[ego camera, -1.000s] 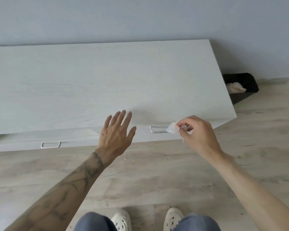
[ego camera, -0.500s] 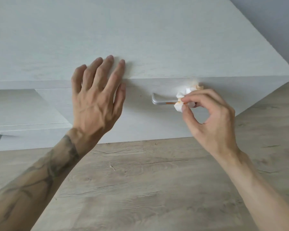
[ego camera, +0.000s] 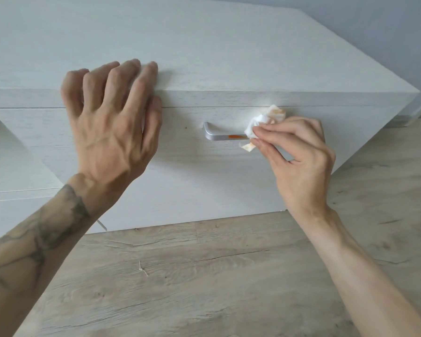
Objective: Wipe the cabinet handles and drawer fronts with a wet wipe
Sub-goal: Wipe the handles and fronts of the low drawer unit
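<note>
A low white wood-grain cabinet fills the upper view. On its right drawer front sits a silver bar handle with an orange smear near its right end. My right hand pinches a crumpled white wet wipe, stained orange, around the handle's right end. My left hand rests on the cabinet's top front edge, left of the handle, fingers bent over the edge onto the top, holding nothing.
Light wood-look floor lies below the cabinet. A second drawer front shows at the far left. A grey wall rises behind the cabinet's right end.
The view has moved down and much closer to the cabinet. My left hand went from hovering to resting on the top edge. My right hand keeps the wipe on the handle's right end.
</note>
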A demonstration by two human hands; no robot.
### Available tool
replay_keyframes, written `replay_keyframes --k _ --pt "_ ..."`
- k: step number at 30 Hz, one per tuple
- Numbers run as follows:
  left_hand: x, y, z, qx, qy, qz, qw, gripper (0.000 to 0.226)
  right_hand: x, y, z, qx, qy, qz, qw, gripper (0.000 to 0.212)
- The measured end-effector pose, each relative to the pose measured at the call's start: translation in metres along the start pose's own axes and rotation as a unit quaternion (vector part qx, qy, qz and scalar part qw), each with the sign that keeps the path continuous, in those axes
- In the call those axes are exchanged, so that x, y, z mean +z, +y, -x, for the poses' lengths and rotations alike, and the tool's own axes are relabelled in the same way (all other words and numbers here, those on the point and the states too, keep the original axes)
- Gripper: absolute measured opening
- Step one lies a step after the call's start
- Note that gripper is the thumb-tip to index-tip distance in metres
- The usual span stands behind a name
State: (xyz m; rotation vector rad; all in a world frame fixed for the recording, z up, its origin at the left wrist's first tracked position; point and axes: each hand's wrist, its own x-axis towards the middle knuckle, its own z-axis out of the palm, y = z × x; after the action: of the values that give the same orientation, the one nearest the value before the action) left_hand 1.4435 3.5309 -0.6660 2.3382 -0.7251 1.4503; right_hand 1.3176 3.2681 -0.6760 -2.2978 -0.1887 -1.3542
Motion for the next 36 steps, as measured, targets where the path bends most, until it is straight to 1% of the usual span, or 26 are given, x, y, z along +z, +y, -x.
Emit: replay_keyframes --k 2,4,7,11,16,19,21,25,30,34,36 --pt "0.004 -0.001 0.001 0.001 0.013 -0.004 1.0 0.04 0.007 -0.001 -0.001 -0.012 0.005 -0.015 1.0 0.013" --pt "0.006 0.0 0.002 0.0 0.022 -0.008 1.0 0.04 0.013 -0.002 -0.003 -0.035 -0.006 -0.032 0.999 0.013" --pt "0.01 0.0 0.001 -0.004 0.033 -0.015 0.999 0.04 0.009 0.004 -0.004 -0.057 -0.013 -0.028 0.998 0.013" --pt "0.013 0.001 0.001 -0.008 0.042 -0.023 0.999 0.04 0.011 0.001 0.002 -0.023 0.012 -0.035 0.999 0.013" --pt "0.015 0.001 0.001 -0.006 0.043 -0.029 0.999 0.041 0.021 -0.003 -0.003 -0.069 -0.004 -0.036 0.997 0.013" --pt "0.015 0.001 0.001 -0.007 0.045 -0.028 0.999 0.041 0.016 0.001 0.002 -0.037 0.009 -0.036 0.999 0.013" --pt "0.015 0.001 0.001 -0.009 0.048 -0.029 0.998 0.041 0.024 -0.007 0.003 -0.031 0.012 -0.042 0.999 0.013" --pt "0.015 0.002 0.0 -0.008 0.048 -0.029 0.998 0.041 0.027 -0.006 -0.006 -0.083 -0.012 -0.045 0.995 0.013" --pt "0.014 0.003 0.001 -0.013 0.043 -0.034 0.998 0.04 0.025 -0.007 0.002 -0.028 0.011 -0.041 0.999 0.012" --pt "0.014 0.003 0.0 -0.01 0.041 -0.032 0.999 0.04 0.028 -0.01 -0.006 -0.069 -0.016 -0.032 0.997 0.012" --pt "0.014 0.003 0.0 -0.011 0.04 -0.033 0.999 0.04 0.019 -0.003 -0.004 -0.055 -0.012 -0.027 0.998 0.011"
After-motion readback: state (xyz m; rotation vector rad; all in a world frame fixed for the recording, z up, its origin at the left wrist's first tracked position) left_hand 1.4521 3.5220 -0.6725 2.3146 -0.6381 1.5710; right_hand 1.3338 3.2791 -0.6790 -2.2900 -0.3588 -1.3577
